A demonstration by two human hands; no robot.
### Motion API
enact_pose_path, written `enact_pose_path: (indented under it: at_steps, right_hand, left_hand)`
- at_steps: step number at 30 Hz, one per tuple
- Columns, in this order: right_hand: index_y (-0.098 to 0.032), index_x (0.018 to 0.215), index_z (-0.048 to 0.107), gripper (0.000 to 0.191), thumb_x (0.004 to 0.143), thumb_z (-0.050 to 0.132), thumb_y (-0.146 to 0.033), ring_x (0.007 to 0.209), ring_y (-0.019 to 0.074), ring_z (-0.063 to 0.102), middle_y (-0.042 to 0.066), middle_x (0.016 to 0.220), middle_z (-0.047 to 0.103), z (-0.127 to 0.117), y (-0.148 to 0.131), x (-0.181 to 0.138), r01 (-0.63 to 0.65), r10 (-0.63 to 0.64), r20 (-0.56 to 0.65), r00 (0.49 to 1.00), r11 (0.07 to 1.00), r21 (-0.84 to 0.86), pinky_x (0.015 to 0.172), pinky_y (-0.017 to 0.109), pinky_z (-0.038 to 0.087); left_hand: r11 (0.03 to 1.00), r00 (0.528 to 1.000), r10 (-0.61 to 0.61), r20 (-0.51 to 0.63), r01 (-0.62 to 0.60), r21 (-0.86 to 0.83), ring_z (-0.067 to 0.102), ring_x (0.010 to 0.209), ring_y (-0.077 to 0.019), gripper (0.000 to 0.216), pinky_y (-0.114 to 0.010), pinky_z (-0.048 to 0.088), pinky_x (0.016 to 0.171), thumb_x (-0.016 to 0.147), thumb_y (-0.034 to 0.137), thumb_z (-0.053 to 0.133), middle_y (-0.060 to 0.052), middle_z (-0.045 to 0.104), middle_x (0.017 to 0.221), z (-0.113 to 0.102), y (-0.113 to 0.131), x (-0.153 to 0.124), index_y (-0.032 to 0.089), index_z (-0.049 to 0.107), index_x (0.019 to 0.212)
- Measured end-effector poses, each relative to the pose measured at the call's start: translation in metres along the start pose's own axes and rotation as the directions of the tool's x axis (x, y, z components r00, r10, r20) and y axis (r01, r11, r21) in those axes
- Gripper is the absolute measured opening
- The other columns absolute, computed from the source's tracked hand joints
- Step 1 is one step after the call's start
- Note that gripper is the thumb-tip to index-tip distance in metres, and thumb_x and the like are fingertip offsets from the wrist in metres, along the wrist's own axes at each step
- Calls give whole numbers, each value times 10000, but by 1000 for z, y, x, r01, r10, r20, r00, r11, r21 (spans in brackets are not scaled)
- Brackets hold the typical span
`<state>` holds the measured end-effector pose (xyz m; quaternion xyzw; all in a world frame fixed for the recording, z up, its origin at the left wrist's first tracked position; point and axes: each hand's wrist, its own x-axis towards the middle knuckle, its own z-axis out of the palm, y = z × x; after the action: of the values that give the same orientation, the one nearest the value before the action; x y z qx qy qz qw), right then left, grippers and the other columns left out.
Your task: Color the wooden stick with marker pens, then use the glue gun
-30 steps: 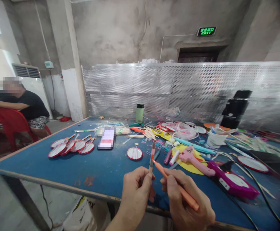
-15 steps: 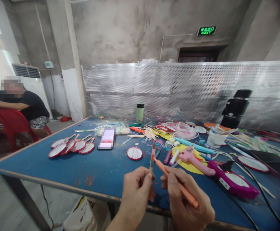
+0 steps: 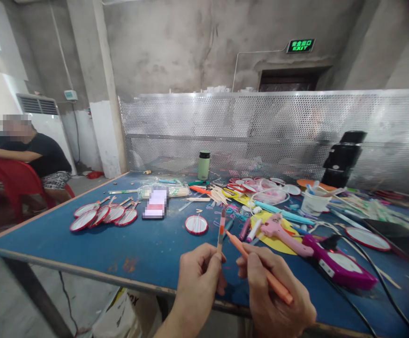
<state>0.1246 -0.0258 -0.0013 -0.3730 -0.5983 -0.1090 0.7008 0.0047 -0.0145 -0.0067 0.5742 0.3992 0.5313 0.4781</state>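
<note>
While our left hand [image 3: 200, 277] is pinching a flat wooden stick [image 3: 222, 227] between thumb and fingers, our right hand [image 3: 278, 286] is gripping an orange marker [image 3: 240, 247] like a pen, its tip pointing at the stick from about three o'clock and leaving a slim gap. The stick is standing nearly upright above the blue table [image 3: 151, 249], showing an orange band between a brownish tip and a greyish band. We are judging that we are colouring that orange band; the next move is probably calling for a steady pinch and a light touch, or a turn of the stick.

Taking twelve as away from us, a red-rimmed disc [image 3: 196, 225] is lying near the stick at nine, loose wooden sticks [image 3: 219, 194] are spreading at twelve, and a pink glue gun [image 3: 284, 235] is lying at three. Farther out, a phone [image 3: 155, 204] is resting at ten.
</note>
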Motion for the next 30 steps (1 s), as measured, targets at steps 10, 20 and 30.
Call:
enact_pose_path:
  at_steps: [10, 20, 30]
  right_hand:
    - [-219, 929, 685, 137, 907, 593, -121, 524, 69, 634, -54, 707, 684, -1, 2, -1, 76, -75, 80, 994, 997, -10, 539, 151, 516]
    - [-201, 884, 685, 120, 904, 594, -125, 490, 86, 628, -37, 652, 674, -1, 0, 1, 86, -85, 29, 996, 995, -49, 530, 162, 523]
    - [-206, 927, 694, 141, 887, 607, -103, 517, 91, 646, -35, 697, 690, 0, 2, -2, 64, -64, 38, 997, 998, 9, 525, 165, 533]
  left_hand:
    - [1000, 1000, 17, 13, -17, 1, 382, 413, -92, 338, -212, 279, 442, 882, 439, 515, 31, 509, 461, -1, 0, 1, 161, 602, 710]
    - [1000, 1000, 11, 8, -11, 1, 369, 410, -92, 333, -213, 277, 441, 883, 436, 508, 32, 511, 461, 0, 2, 0, 163, 592, 711]
    - [1000, 1000, 19, 12, -19, 18, 405, 427, -98, 346, -213, 309, 467, 899, 437, 507, 30, 511, 463, 0, -1, 0, 158, 598, 714]
